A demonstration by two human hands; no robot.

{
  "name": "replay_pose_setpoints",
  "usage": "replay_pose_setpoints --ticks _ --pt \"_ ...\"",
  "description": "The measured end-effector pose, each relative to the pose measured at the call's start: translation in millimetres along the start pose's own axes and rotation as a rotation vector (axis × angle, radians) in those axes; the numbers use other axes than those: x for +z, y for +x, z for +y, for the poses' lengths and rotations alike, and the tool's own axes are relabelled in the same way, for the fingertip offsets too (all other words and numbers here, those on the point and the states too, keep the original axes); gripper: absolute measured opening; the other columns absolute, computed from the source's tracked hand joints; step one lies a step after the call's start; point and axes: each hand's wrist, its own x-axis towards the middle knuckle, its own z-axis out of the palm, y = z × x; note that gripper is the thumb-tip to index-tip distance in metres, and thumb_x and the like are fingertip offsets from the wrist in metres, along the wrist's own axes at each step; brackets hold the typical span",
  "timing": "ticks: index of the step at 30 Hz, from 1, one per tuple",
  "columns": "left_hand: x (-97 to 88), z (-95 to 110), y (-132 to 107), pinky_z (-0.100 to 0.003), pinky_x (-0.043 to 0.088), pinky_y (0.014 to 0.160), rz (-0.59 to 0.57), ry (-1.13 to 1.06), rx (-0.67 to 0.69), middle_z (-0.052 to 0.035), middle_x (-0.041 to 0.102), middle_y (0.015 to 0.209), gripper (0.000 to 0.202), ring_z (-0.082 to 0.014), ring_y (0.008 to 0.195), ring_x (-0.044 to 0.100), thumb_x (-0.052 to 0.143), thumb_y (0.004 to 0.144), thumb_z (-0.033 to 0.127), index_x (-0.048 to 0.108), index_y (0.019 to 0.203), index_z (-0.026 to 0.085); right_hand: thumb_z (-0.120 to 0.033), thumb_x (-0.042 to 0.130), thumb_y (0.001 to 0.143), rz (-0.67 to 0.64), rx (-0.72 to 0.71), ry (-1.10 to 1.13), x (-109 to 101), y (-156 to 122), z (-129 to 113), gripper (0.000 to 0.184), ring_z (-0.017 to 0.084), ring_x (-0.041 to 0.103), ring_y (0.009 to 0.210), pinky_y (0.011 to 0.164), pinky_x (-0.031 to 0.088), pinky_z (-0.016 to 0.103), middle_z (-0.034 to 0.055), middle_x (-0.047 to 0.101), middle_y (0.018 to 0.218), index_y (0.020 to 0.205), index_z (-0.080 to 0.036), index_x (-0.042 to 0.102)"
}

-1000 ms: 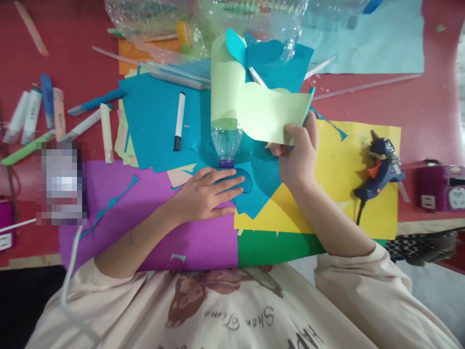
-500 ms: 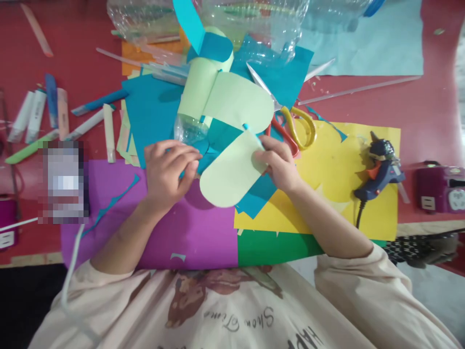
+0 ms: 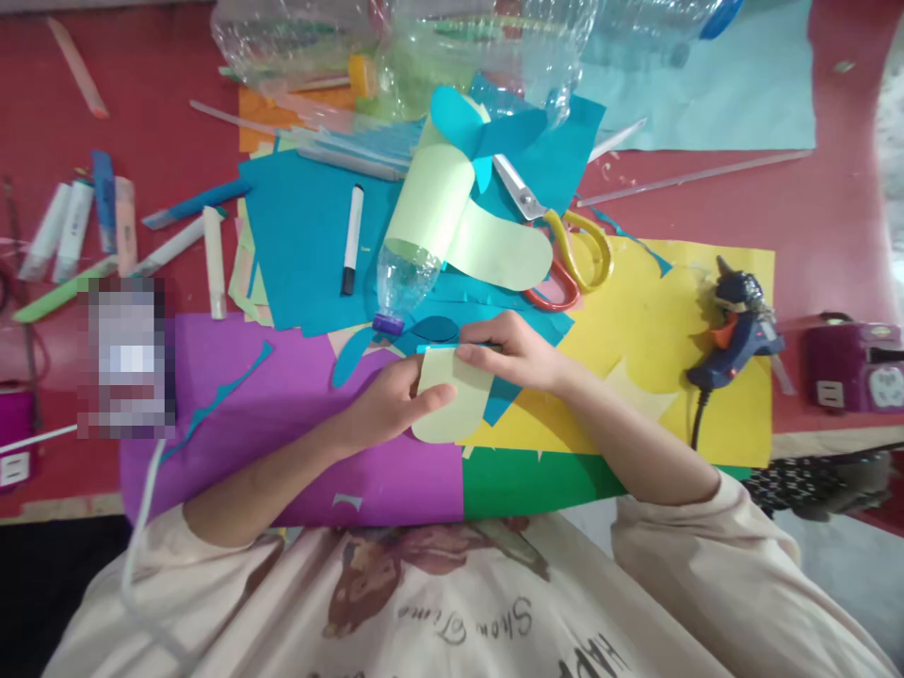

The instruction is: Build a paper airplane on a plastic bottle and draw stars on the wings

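Pale-green paper piece (image 3: 459,418), held near six o'clock from the paper-wrapped bottle (image 3: 427,207), blue strip (image 3: 436,349) along its twelve-o'clock edge. Pinched there by the right hand (image 3: 519,350); clasped from nine o'clock by the left hand (image 3: 387,400), grip partly hidden. Apparently being lined up or creased; calls next for even pressure, keeping that edge straight.

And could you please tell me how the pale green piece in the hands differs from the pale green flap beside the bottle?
The held piece is between the left hand and right hand; neither hand touches the flap. The held piece's rounded end points toward the person, while the flap's points away from the bottle, toward the scissors. Both are pale green with a rounded end.
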Motion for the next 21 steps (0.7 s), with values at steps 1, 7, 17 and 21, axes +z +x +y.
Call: replay_pose_setpoints --ticks 1,7,17,21 --pt "1.7 -0.6 0.8 -0.024 0.048 0.057 -0.015 -0.024 -0.070 -0.0023 0.062 0.076 0.046 -0.0160 0.067 0.059 0.047 0.084 0.061 0.056 0.089 0.016 -0.044 0.042 0.093 -0.012 -0.027 -0.050 1.8 -0.1 0.6 0.042 0.005 0.026 0.047 0.046 0.024 0.020 -0.0071 0.029 0.052 0.060 -0.020 0.035" --pt "0.0 -1.7 4.7 -0.021 0.032 0.047 0.044 -0.053 -0.106 0.0048 0.037 0.059 0.038 -0.0103 0.053 0.039 0.048 0.083 0.054 0.045 0.069 0.020 -0.032 0.035 0.095 -0.044 -0.087 -0.217 8.7 -1.9 4.1 0.031 0.005 0.032 0.045 0.045 0.024 0.020 -0.0058 0.035 0.053 0.066 -0.020 0.038" --pt "-4.9 -3.4 9.0 -0.023 0.044 0.050 0.256 -0.127 -0.142 0.0018 0.053 0.057 0.047 -0.0128 0.054 0.053 0.052 0.077 0.064 0.053 0.065 0.018 -0.028 0.041 0.093 0.069 -0.036 -0.205 -6.5 -2.2 10.1 0.025 0.006 0.031 0.050 0.048 0.028 0.020 -0.0049 0.041 0.058 0.071 -0.018 0.045" --pt "-5.2 -6.7 8.6 -0.025 0.049 0.055 0.354 -0.179 -0.137 0.0001 0.060 0.060 0.043 -0.0150 0.059 0.058 0.056 0.074 0.060 0.057 0.064 0.018 -0.029 0.042 0.093 0.072 -0.026 -0.156 -15.0 -1.7 9.0 0.025 0.006 0.035 0.052 0.050 0.030 0.020 -0.0036 0.046 0.062 0.072 -0.017 0.049"
